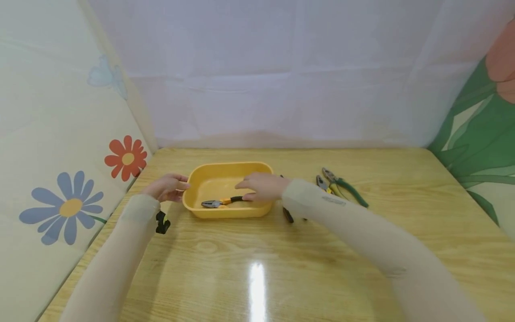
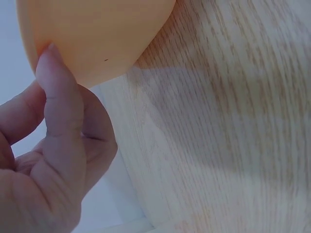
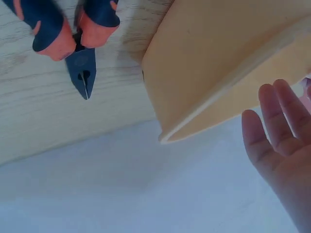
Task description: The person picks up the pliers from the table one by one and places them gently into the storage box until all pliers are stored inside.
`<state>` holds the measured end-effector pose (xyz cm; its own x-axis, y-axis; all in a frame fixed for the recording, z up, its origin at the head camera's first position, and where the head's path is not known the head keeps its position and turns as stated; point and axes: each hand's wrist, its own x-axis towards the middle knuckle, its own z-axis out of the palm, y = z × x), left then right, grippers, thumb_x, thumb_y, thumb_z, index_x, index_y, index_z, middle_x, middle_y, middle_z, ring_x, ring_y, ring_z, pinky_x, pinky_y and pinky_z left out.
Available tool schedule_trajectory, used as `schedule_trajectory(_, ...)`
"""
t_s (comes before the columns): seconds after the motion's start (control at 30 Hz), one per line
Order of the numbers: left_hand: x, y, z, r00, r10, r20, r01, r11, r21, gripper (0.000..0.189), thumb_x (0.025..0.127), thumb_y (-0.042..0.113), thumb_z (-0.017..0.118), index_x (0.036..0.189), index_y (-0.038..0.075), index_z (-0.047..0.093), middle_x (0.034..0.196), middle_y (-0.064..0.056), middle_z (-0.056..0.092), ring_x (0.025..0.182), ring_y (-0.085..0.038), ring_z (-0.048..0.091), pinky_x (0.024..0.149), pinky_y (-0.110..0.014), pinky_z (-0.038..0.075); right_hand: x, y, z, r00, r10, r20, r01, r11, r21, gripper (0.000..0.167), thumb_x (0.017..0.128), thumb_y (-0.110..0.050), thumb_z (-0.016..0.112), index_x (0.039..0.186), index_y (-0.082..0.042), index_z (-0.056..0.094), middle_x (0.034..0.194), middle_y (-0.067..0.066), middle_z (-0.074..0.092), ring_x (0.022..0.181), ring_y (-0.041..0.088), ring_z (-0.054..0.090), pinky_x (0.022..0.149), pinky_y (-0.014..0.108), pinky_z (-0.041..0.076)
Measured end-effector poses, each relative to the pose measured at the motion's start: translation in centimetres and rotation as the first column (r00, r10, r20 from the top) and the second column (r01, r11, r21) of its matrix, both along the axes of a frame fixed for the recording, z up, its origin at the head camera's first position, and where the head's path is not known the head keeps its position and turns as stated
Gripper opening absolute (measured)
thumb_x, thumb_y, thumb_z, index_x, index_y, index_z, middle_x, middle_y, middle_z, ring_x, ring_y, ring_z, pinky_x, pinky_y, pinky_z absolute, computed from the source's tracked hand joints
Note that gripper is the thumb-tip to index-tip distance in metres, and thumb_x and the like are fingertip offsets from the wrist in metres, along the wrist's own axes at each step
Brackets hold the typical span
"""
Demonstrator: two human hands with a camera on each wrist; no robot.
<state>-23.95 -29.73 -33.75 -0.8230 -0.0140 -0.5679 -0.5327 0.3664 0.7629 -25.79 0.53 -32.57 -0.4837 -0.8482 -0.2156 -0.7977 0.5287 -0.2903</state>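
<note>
A yellow plastic tub [image 1: 225, 213] stands on the table, with pliers [image 1: 221, 202] with orange and black handles lying in it. My left hand [image 1: 169, 187] pinches the tub's left end at the rim, as the left wrist view shows with the fingers [image 2: 60, 92] against the tub wall [image 2: 97, 39]. Over the tub's right side reaches my right hand [image 1: 263, 185], its fingers spread out and nothing held. In the right wrist view those fingers [image 3: 279, 111] extend above the tub opening, and small cutters [image 3: 81, 68] with dark and orange handles lie outside the tub.
Right of the tub lie green-handled pliers [image 1: 352, 192] and pliers with some yellow [image 1: 322, 183], partly hidden by my right sleeve [image 1: 342, 214]. A dark handle [image 1: 287, 215] shows beside the tub. Near my left sleeve is a small black thing [image 1: 162, 222]. A white cloth [image 1: 281, 89] hangs behind the table.
</note>
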Motion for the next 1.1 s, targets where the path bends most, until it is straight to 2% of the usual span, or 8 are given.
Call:
schedule_trajectory(0.13, 0.0, 0.0, 0.0, 1.000, 0.003, 0.002, -0.003, 1.000, 0.003, 0.050, 0.102, 0.007, 0.047, 0.146, -0.009, 0.027, 0.109, -0.012, 0.051, 0.076, -0.013, 0.059, 0.073, -0.027, 0.057, 0.3, 0.8, 0.5, 1.000, -0.015, -0.010, 0.015, 1.000, -0.020, 0.048, 0.102, -0.029, 0.052, 0.145, -0.010, 0.045, 0.147, 0.011, 0.044, 0.136, 0.030, 0.038, 0.113, 0.045, 0.028)
schedule_trajectory(0.33, 0.0, 0.0, -0.1, 1.000, -0.005, 0.000, 0.005, 1.000, 0.004, 0.049, 0.103, 0.008, 0.047, 0.145, -0.009, 0.028, 0.105, -0.010, 0.052, 0.075, -0.012, 0.059, 0.071, -0.026, 0.057, 0.5, 2.1, 0.6, 0.998, -0.014, -0.056, 0.012, 0.999, -0.033, 0.049, 0.102, -0.032, 0.051, 0.146, -0.010, 0.044, 0.145, 0.012, 0.046, 0.133, 0.030, 0.041, 0.111, 0.045, 0.033)
schedule_trajectory(0.73, -0.1, -0.1, -0.3, 1.000, -0.016, -0.008, 0.016, 1.000, 0.006, 0.049, 0.103, 0.007, 0.046, 0.145, -0.009, 0.027, 0.105, -0.011, 0.052, 0.075, -0.012, 0.059, 0.071, -0.026, 0.057, 0.1, 5.2, -0.3, 0.992, -0.029, -0.120, 0.013, 0.991, -0.130, 0.047, 0.102, -0.030, 0.053, 0.142, -0.007, 0.048, 0.140, 0.014, 0.050, 0.128, 0.032, 0.046, 0.108, 0.047, 0.035)
schedule_trajectory(0.93, -0.1, -0.1, -0.2, 1.000, -0.017, -0.006, 0.017, 1.000, 0.014, 0.051, 0.103, 0.007, 0.046, 0.146, -0.010, 0.025, 0.105, -0.011, 0.053, 0.075, -0.012, 0.059, 0.071, -0.027, 0.057, 0.3, 6.1, -0.2, 0.982, -0.019, -0.189, -0.003, 0.993, -0.117, 0.046, 0.101, -0.027, 0.055, 0.141, -0.005, 0.049, 0.136, 0.014, 0.054, 0.123, 0.031, 0.049, 0.106, 0.047, 0.038)
schedule_trajectory(1.1, 0.0, -0.3, -0.2, 1.000, -0.011, -0.005, 0.011, 1.000, 0.014, 0.051, 0.103, 0.008, 0.047, 0.146, -0.010, 0.026, 0.109, -0.013, 0.052, 0.075, -0.013, 0.060, 0.072, -0.027, 0.057, 0.3, 6.5, -0.4, 0.978, -0.024, -0.210, -0.002, 0.992, -0.122, 0.045, 0.100, -0.026, 0.056, 0.140, -0.004, 0.050, 0.133, 0.015, 0.055, 0.119, 0.030, 0.051, 0.104, 0.047, 0.039)
